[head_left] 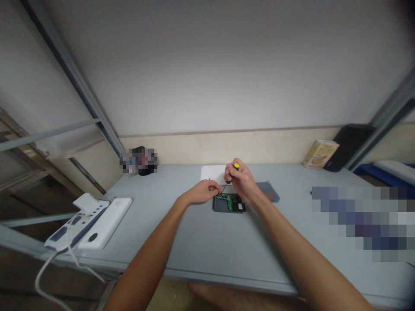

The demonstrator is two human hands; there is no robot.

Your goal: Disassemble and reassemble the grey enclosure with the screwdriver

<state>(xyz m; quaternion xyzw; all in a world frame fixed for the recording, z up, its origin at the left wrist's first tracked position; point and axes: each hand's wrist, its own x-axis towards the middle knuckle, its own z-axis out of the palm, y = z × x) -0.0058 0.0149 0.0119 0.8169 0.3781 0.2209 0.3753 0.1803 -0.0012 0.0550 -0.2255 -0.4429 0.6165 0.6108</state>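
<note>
My right hand [242, 178] is wrapped around the handle of a screwdriver [236, 166], whose handle end is yellow. Its thin shaft slants down and left to the upper edge of an opened black electronic device [222, 206] that lies flat on the table. A green circuit board [230, 201] shows inside the black casing. At the device's upper left corner, my left hand [205, 191] has its fingers curled and pinched together close to the screwdriver tip. Whatever sits between those fingertips is too small to make out.
White paper [210, 172] and a dark flat panel [268, 192] lie behind the device. On the grey table [194, 242], a power strip [78, 224] and white slab [108, 222] are at left. A yellow box [320, 154] and black case [352, 144] stand at back right.
</note>
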